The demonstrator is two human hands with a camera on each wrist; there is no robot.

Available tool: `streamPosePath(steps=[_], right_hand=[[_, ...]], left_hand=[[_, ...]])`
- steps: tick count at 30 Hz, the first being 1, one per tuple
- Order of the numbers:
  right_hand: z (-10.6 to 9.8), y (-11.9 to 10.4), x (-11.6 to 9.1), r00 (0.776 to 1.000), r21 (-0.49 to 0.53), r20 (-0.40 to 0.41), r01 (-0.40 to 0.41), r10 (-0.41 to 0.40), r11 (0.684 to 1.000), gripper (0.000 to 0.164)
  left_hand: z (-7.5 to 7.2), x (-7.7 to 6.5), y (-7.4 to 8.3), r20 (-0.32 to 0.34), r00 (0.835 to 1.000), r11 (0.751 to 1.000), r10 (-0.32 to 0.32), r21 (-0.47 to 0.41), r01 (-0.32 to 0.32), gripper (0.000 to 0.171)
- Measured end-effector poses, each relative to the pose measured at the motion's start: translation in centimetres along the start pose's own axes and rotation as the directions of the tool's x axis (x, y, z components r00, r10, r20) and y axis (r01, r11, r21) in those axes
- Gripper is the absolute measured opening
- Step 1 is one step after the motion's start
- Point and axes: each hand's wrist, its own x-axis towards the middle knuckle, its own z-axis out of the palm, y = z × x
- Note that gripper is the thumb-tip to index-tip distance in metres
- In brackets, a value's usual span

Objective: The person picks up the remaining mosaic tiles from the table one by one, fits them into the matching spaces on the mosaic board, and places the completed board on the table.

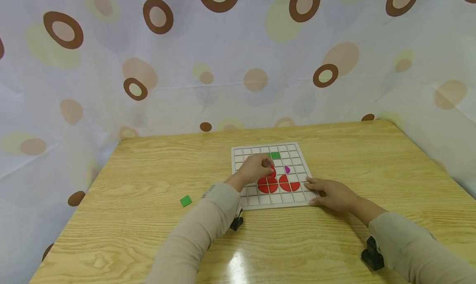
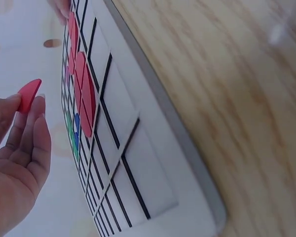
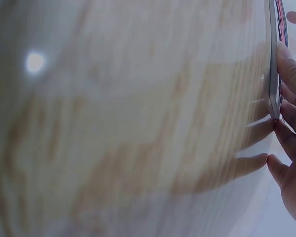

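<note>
Between thumb and fingertips, my left hand (image 1: pixel 254 168) pinches a red curved-edged piece (image 2: pixel 29 95), held just above a white gridded board (image 1: pixel 265 199). On the board lie red pieces: a rounded group (image 1: pixel 267 188) below the left hand and some quarter-circle pieces (image 1: pixel 289 185) to its right. A small purple half-round piece (image 1: pixel 287 169) and a green piece (image 1: pixel 275 155) sit farther back. The left wrist view also shows a blue piece (image 2: pixel 77 123). My right hand (image 1: pixel 332 194) touches the board's right edge near the front corner, thumb and fingers spread along it.
A loose green square tile (image 1: pixel 186 200) lies on the wooden table (image 1: pixel 141 172), left of the board. Behind the table hangs a white curtain (image 1: pixel 230 106) with brown and pale circles. Black wrist devices hang beneath both sleeves.
</note>
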Motion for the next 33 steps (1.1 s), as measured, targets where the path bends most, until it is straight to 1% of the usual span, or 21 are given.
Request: streamPosePath(steps=[2, 8, 12, 20, 25, 29, 33], right_hand=[[0.0, 0.0, 0.0, 1.000, -0.004, 0.000, -0.001, 0.001, 1.000, 0.060], [0.0, 0.0, 0.0, 1.000, 0.003, 0.005, 0.001, -0.001, 1.000, 0.060], [0.0, 0.0, -0.1, 1.000, -0.002, 0.006, 0.003, -0.003, 1.000, 0.060], [-0.1, -0.2, -0.1, 1.000, 0.006, -0.010, 0.019, -0.019, 1.000, 0.058], [-0.2, -0.3, -0.1, 1.000, 0.025, -0.016, 0.026, -0.026, 0.999, 0.058], [-0.1, -0.2, -0.1, 0.999, 0.029, -0.020, 0.028, -0.028, 0.999, 0.058], [-0.1, -0.2, -0.2, 0.999, 0.032, -0.020, 0.027, -0.026, 0.999, 0.058]], left_hand=[[0.2, 0.2, 0.1, 0.003, 1.000, 1.000, 0.006, 0.009, -0.006, 0.008], [0.7, 0.6, 0.2, -0.011, 1.000, 0.996, 0.016, 0.082, -0.015, 0.004], [1.0, 0.9, 0.4, -0.010, 1.000, 0.996, 0.014, 0.086, -0.013, 0.004], [1.7, 1.5, 1.2, 0.022, 1.000, 0.997, 0.020, 0.080, -0.022, 0.004], [2.2, 2.0, 1.6, 0.037, 0.998, 0.991, 0.044, 0.121, -0.048, 0.004], [2.5, 2.3, 1.6, 0.042, 0.996, 0.981, 0.074, 0.178, -0.081, 0.004], [2.9, 2.6, 1.6, 0.045, 0.995, 0.971, 0.084, 0.219, -0.091, 0.004]])
